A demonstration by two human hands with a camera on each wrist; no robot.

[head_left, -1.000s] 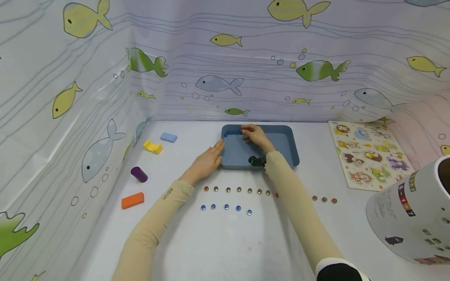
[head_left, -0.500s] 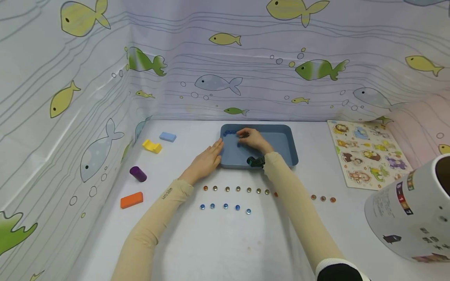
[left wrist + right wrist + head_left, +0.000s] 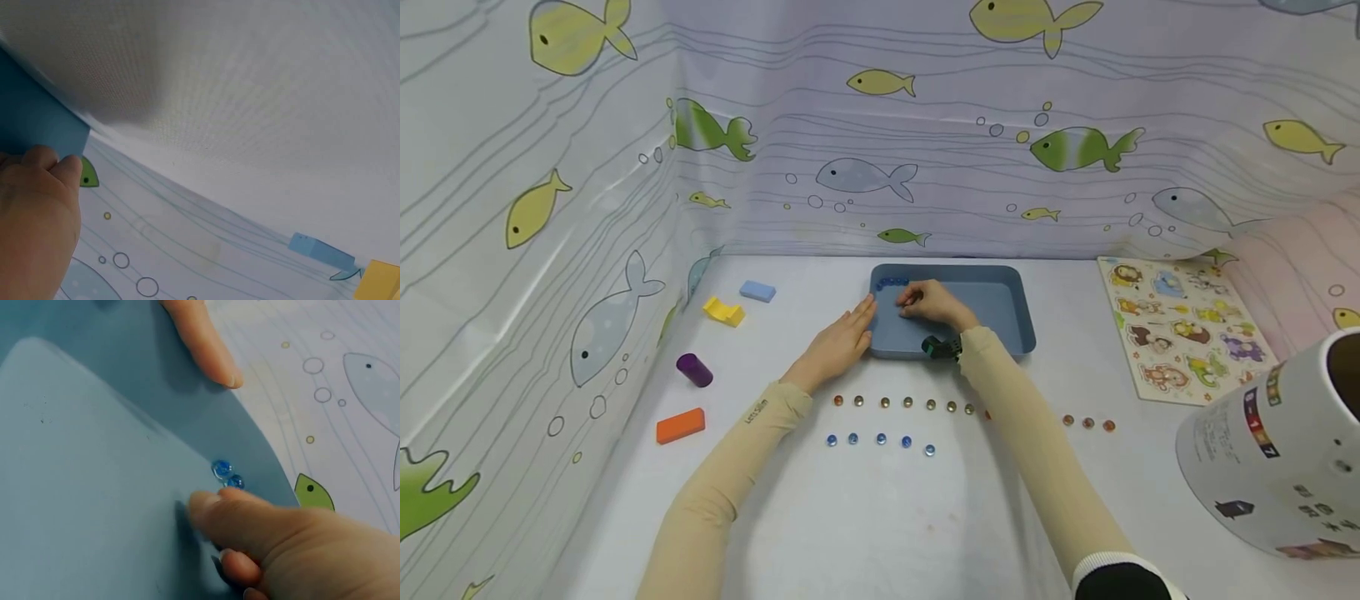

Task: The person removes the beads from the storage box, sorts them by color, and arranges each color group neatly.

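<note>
Our right hand [image 3: 925, 302] slides left across the blue tray [image 3: 1000, 293], grip curled, perhaps pinching a blue glass bead [image 3: 221, 469]; our left hand [image 3: 842, 337], grip spread, steadies the rim

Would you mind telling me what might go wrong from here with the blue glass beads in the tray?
The small blue glass beads lie loose against the far wall of the blue plastic tray; a nudge from the right hand might scatter them. The left hand only touches the tray's left edge with straight fingers, so the tray may slide. The right sleeve crosses the row of amber beads on the table and might sweep some out of line.
</note>
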